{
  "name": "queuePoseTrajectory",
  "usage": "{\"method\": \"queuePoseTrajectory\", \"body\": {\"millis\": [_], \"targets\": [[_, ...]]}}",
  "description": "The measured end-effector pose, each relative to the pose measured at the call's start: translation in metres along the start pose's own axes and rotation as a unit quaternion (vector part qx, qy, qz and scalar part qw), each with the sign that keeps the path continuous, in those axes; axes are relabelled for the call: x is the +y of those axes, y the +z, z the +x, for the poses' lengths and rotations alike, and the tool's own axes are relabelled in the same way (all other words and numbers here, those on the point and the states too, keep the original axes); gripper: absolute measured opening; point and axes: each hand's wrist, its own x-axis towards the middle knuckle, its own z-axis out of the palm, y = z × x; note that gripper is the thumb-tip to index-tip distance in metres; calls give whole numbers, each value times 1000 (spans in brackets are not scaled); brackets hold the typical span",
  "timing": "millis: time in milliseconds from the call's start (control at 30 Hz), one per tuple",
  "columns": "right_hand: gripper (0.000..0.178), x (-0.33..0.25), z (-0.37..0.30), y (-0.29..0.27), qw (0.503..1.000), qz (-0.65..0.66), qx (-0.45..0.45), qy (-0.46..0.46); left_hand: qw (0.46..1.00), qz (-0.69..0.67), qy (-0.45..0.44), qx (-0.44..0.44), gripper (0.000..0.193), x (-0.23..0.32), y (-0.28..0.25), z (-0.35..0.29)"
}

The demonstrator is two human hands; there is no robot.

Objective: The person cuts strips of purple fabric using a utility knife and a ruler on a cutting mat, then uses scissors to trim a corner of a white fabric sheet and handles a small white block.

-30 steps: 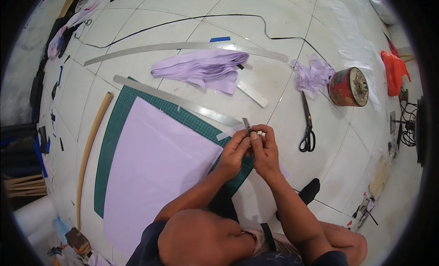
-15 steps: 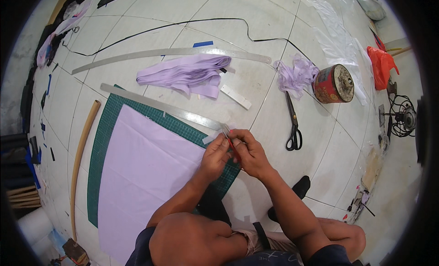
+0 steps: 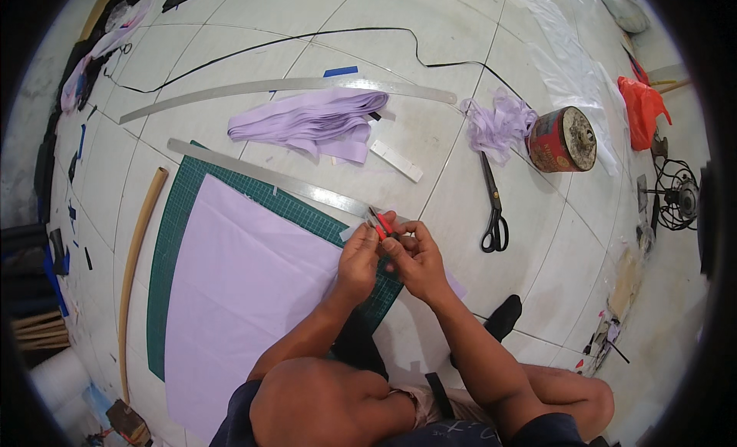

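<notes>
My left hand (image 3: 358, 263) and my right hand (image 3: 421, 264) meet over the right corner of the green cutting mat (image 3: 170, 216). Between their fingertips is a small red-handled tool (image 3: 385, 225) with a narrow metal tip; its exact kind is hard to make out. The left fingers pinch it, while the right thumb and fingers close around its near side. Lilac fabric (image 3: 246, 286) covers much of the mat, creased and lying flat. A steel ruler (image 3: 292, 187) lies along the mat's far edge, its right end close to my fingers.
Black-handled scissors (image 3: 493, 209) lie to the right, beside a rusty tin (image 3: 554, 141) and tangled lilac strips (image 3: 499, 124). Beyond the mat are a folded lilac strip bundle (image 3: 307, 124), a second ruler (image 3: 284, 86) and a white block (image 3: 396, 161). A brown tube (image 3: 140, 255) lies left.
The red tool has turned and risen between my fingers, with more of its red handle showing. My right hand has shifted its grip, its fingers curling differently.
</notes>
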Motion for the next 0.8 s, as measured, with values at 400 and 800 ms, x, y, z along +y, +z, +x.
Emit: {"method": "queuePoseTrajectory", "body": {"millis": [400,800], "targets": [[43,-18,4,-20,981,-12,-151,119,994,87,55,-30,46,5,5,-4],[22,-14,3,-6,995,7,-100,20,996,-71,-37,-34,44,4,3,-1]]}}
